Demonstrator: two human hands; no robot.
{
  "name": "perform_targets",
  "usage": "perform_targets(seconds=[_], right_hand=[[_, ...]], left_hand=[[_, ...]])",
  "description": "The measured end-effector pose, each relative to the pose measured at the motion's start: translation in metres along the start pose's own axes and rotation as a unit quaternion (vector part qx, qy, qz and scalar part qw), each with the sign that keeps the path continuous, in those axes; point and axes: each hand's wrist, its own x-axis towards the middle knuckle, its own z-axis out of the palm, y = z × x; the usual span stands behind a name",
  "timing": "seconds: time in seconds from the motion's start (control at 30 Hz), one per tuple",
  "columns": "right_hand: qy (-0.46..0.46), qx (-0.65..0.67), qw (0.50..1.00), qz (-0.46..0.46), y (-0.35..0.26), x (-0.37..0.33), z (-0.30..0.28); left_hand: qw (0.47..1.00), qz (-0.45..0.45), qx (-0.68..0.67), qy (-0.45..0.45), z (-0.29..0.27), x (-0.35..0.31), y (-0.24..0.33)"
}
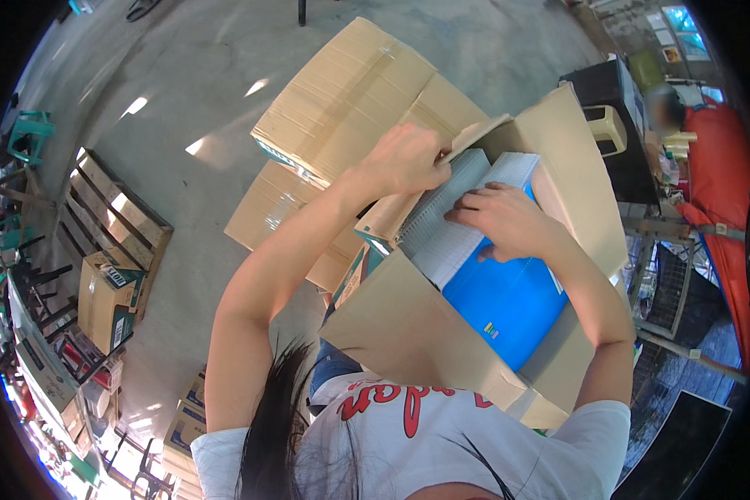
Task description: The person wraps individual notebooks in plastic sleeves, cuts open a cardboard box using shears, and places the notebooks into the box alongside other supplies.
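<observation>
An open cardboard box [392, 321] stands in front of me with its flaps folded out. Inside lie stacks of spiral notebooks [446, 242], their wire-bound edges showing, and a blue-covered notebook [504, 304] faces up on the right side. My left hand [408, 160] is closed at the far left of the box, its fingers curled on the edge of the flap [479, 133]. Resting on the notebooks, my right hand [508, 221] has its fingers stretched across the bound edges and its thumb apart over the blue cover.
Taped cardboard boxes [342, 92] are stacked just beyond and left of the open one. Farther left, a wooden pallet [112, 212] on the concrete floor has a smaller carton [104, 300] by its near end. A red-orange cover [717, 183] hangs at the right.
</observation>
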Motion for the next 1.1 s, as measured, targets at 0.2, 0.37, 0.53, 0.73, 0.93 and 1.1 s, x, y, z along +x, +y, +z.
perform_targets(seconds=[0.2, 0.37, 0.53, 0.73, 0.93, 1.1], right_hand=[[0.138, -0.046, 0.988, -0.057, 0.009, 0.0, 0.024], [0.122, -0.046, 0.99, -0.051, 0.007, 0.001, 0.022], [0.118, -0.04, 0.991, -0.047, 0.006, 0.001, 0.018], [0.08, -0.022, 0.995, -0.051, 0.01, 0.02, 0.017], [0.04, 0.006, 0.998, -0.04, 0.012, 0.037, 0.012], [0.044, -0.008, 0.997, -0.055, 0.016, 0.04, 0.015]], left_hand=[[1.0, -0.003, 0.011, 0.013, 0.003, -0.004, 0.004], [1.0, -0.012, 0.002, 0.006, 0.002, -0.004, 0.006], [1.0, -0.005, 0.003, 0.012, 0.002, -0.004, 0.005], [1.0, -0.016, -0.01, 0.003, 0.003, -0.002, 0.004], [1.0, -0.008, -0.027, 0.005, 0.002, -0.002, 0.0], [1.0, -0.01, -0.024, -0.002, 0.004, -0.001, -0.002]])
